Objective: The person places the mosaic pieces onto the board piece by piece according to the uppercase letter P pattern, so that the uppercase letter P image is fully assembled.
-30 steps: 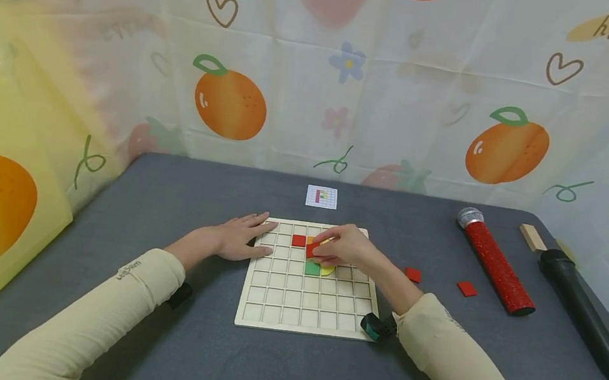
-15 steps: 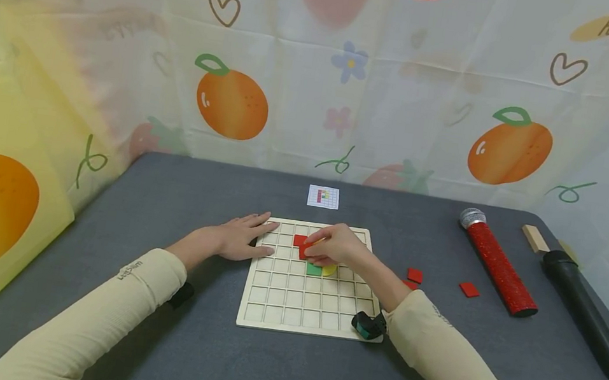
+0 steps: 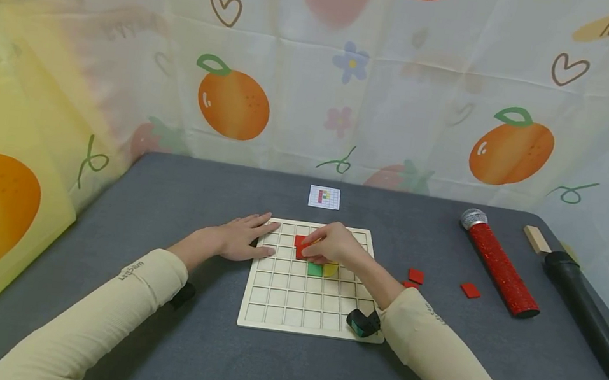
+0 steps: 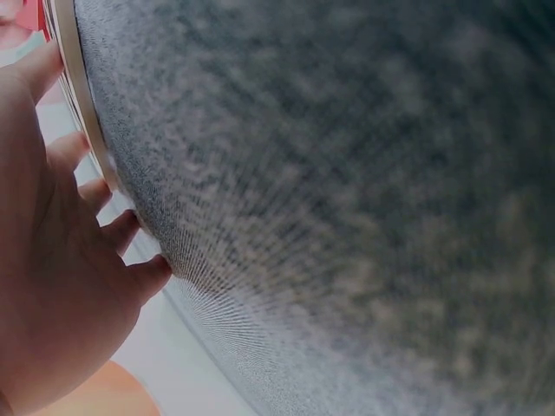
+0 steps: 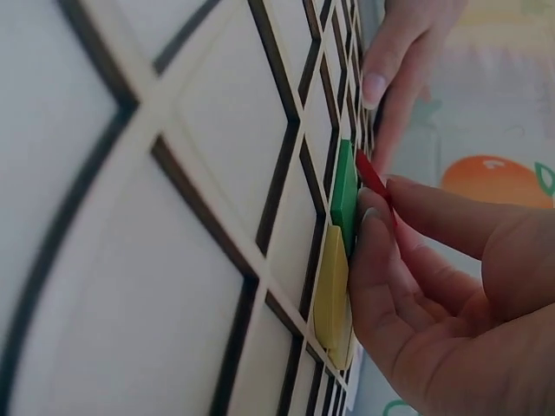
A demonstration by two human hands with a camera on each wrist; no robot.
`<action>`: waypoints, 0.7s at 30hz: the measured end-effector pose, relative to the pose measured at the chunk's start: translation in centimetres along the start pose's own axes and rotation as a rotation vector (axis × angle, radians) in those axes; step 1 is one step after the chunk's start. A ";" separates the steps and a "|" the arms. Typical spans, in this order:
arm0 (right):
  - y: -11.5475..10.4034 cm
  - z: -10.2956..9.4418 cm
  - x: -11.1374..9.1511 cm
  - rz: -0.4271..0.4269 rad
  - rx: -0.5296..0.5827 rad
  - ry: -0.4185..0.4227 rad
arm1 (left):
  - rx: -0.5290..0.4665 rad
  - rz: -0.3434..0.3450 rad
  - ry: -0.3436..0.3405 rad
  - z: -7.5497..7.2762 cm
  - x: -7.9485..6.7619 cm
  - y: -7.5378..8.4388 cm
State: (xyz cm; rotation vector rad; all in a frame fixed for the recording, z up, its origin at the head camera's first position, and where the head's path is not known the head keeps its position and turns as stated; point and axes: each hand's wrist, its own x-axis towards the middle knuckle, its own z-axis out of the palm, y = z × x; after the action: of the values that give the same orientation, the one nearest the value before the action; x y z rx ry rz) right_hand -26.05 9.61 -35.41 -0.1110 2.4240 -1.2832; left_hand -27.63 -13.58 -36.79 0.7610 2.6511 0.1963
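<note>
A pale wooden grid board [image 3: 272, 314] lies on the grey table. My left hand [image 3: 240, 239] rests on its left edge with fingers spread, as the left wrist view [image 4: 65, 251] also has it. Between thumb and fingers, my right hand [image 3: 339, 246] pinches a red square tile [image 3: 300, 253], tilted over the grid in the right wrist view. Just beyond that tile lies another red tile [image 3: 298, 240]. A green tile [image 5: 344, 198] and a yellow piece [image 5: 330, 290] sit side by side on the board, nearer the person. Cells beneath the right hand are hidden.
Loose red tiles [image 3: 416, 275] lie right of the board, one partly behind the right forearm. Farther right are a red microphone [image 3: 502, 267], a long black cylinder [image 3: 590, 321] and a wooden block [image 3: 537, 240]. A small printed grid card [image 3: 324, 198] lies behind the board.
My right hand has shifted slightly left with the red tile, bringing it just below the other red tile. The left hand stays in place on the board's edge.
</note>
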 end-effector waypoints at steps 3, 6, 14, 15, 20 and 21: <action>-0.1 0.0 -0.1 0.000 -0.030 0.008 | -0.002 0.002 0.004 0.0 0.0 0.0; -0.1 0.1 -0.1 -0.003 -0.052 0.014 | -0.004 0.004 0.005 0.0 0.0 0.0; -0.2 0.4 0.1 -0.021 -0.082 0.022 | -0.009 0.011 0.008 0.0 -0.1 0.0; -0.2 0.4 0.1 -0.025 -0.082 0.023 | -0.010 0.014 0.011 0.0 -0.1 0.0; -0.2 0.5 0.0 -0.037 -0.090 0.024 | -0.011 0.009 0.010 0.0 0.0 0.0; -0.3 0.5 0.0 -0.040 -0.090 0.024 | -0.010 0.007 0.007 0.0 0.0 0.0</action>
State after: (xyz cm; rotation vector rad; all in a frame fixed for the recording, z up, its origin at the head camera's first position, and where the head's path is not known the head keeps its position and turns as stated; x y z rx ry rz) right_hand -25.87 9.12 -35.42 -0.1705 2.5121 -1.1979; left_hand -27.61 -13.58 -36.73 0.7676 2.6522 0.2135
